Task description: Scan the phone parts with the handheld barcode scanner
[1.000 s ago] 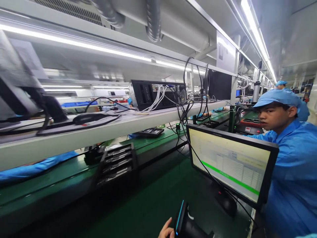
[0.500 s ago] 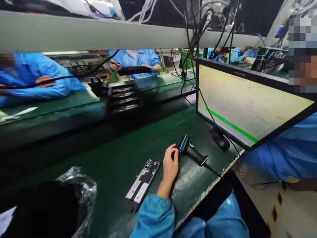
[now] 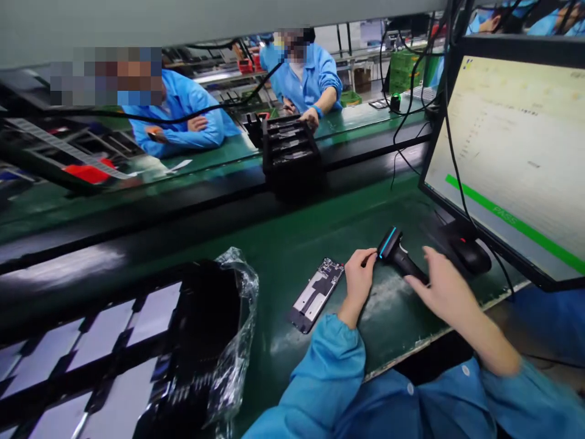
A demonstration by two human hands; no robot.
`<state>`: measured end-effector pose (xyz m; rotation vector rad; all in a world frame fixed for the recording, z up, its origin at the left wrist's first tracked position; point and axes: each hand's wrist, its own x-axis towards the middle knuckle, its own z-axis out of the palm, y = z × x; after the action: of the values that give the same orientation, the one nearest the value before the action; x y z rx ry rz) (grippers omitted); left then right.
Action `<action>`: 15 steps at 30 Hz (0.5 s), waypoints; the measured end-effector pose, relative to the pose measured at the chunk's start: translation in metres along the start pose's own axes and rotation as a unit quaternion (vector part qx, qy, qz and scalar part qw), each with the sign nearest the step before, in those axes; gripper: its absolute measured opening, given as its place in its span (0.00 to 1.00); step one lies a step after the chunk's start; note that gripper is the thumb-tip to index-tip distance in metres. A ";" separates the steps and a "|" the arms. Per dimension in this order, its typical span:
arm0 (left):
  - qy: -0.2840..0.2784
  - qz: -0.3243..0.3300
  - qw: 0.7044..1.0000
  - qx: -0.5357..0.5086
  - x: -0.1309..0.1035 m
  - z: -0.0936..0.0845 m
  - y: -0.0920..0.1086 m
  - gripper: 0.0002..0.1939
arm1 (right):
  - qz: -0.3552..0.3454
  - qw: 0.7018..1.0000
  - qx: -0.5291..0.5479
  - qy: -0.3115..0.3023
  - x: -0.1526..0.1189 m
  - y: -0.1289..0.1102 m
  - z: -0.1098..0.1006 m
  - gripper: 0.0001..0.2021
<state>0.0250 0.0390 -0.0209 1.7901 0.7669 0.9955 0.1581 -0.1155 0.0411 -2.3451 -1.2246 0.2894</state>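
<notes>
On the green bench lies a black barcode scanner (image 3: 397, 251) with a blue-lit front edge. My left hand (image 3: 359, 277) is closed in a pinch beside the scanner's head; whatever its fingertips hold, if anything, is too small to tell. Over the scanner's handle, my right hand (image 3: 445, 286) is open, thumb and fingers apart. An opened phone body (image 3: 317, 296), its circuit board showing at the top end, rests flat to the left of my left hand.
A black tray (image 3: 159, 356) with several pale flat panels and clear plastic wrap (image 3: 242, 323) occupies the left. Beyond the right hand are a black mouse (image 3: 473, 253) and a monitor (image 3: 512, 152) reading PASS. A black rack (image 3: 292, 146) stands across the bench, a co-worker's hand (image 3: 311, 117) at it.
The view has swung left, bringing the tray's panels into sight. My right hand has come in beside the scanner's handle. My left fingers have drawn into a pinch. The far co-worker's hand now reaches the rack.
</notes>
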 end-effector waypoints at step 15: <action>-0.005 -0.085 0.990 -0.111 -0.010 -0.003 -0.001 0.08 | 0.129 0.787 0.559 -0.227 -0.048 0.001 0.000 0.20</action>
<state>0.0172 0.0326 -0.0237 1.5112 0.7575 0.9209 0.1308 -0.1552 0.0388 -1.3583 -0.5592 1.3206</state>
